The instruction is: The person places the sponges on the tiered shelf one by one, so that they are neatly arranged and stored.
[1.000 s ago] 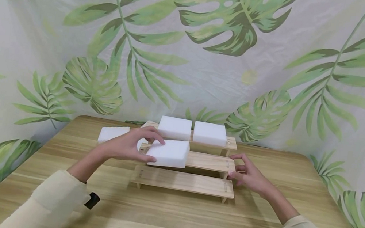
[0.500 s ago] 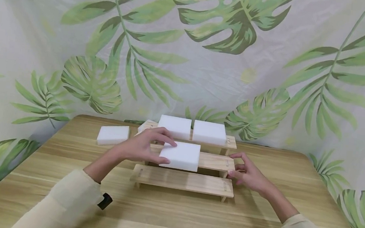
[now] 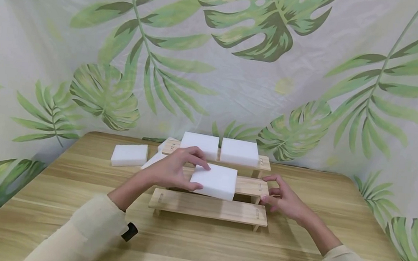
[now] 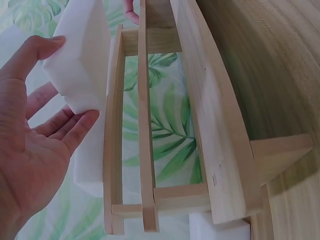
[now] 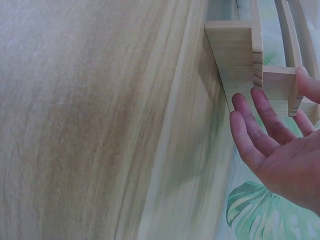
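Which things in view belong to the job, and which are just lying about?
In the job: left hand, white block it pinches, wooden rack, right hand at its end, back-shelf blocks, probably the loose blocks too.
Just around: table, leafy cloth.

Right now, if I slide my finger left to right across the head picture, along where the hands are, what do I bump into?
White block lying on the table's left side → left hand → white block it pinches → right end of the middle wooden step → right hand.
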A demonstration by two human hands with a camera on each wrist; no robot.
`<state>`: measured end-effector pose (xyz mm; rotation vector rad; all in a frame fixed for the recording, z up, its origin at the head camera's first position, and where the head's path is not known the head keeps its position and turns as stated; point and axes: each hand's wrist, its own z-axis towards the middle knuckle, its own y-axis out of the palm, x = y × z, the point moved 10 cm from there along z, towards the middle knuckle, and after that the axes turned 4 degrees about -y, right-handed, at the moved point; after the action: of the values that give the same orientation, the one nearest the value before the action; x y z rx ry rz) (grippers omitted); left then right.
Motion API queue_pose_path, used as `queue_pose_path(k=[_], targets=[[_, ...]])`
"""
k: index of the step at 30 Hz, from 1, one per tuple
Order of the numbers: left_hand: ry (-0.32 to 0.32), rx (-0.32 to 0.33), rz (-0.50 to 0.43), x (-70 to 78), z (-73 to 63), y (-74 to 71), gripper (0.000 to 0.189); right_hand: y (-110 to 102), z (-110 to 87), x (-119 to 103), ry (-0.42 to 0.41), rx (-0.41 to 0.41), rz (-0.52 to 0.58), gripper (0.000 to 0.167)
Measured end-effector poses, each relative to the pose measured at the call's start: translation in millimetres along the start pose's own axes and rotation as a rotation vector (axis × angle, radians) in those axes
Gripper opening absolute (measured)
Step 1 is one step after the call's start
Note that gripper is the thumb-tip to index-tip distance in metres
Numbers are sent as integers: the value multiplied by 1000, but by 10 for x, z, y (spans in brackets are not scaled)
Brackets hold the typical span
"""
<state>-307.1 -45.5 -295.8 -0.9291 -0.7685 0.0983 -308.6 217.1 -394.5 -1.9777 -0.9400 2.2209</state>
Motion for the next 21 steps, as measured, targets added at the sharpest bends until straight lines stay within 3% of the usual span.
queue_pose_path(k=[8,21], targets=[[-9,-20,-4,-14,69,126,40,-3,9,6,-6,-5,2,57],[32,38,78,88,204,386,39,-4,11,-5,-11,-18,13,57]])
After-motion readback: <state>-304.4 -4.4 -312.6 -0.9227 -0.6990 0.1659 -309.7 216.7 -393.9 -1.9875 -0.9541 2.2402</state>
